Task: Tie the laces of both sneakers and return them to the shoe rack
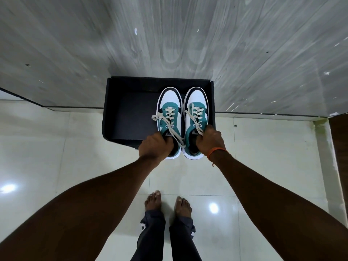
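Two white, teal and black sneakers stand side by side, toes toward the wall, on the right part of a black shoe rack (124,117). My left hand (153,147) grips the heel opening of the left sneaker (169,102). My right hand (211,141) grips the heel opening of the right sneaker (195,102). Both heels stick out past the rack's front edge. The cream laces (169,125) hang loose and untied; one strand of the left sneaker trails across toward the right one.
The rack stands against a grey wood-grain wall (169,34) on a glossy pale tiled floor (56,147). My bare feet (167,204) stand just behind the rack. A dark door edge (339,140) shows at far right.
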